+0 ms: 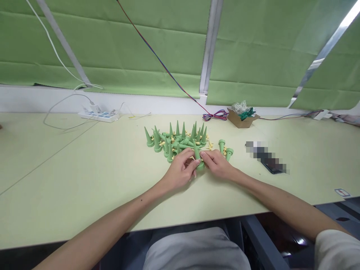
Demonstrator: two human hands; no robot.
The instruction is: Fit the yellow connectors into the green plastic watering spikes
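Observation:
A green plastic watering spike [196, 150] stands point up between my hands, its wide cap end low near the tabletop. My left hand [182, 169] is closed around its lower part, thumb in front. From the other side, the fingertips of my right hand [217, 163] pinch at the spike's side; a bit of yellow shows there, mostly hidden by the fingers. Just beyond my hands lies a cluster of similar green spikes [157, 141], some upright and some lying down, with small yellow plastic pieces [210, 146] among them. Two more spikes [222, 144] lie right of the cluster.
A dark phone-like object [270, 161], partly blurred out, lies to the right. At the back are a small cardboard box [242, 120] with plastic wrapping, a coiled red-blue wire [216, 115] and a white power strip [99, 115]. The table's front edge [180, 225] runs before me.

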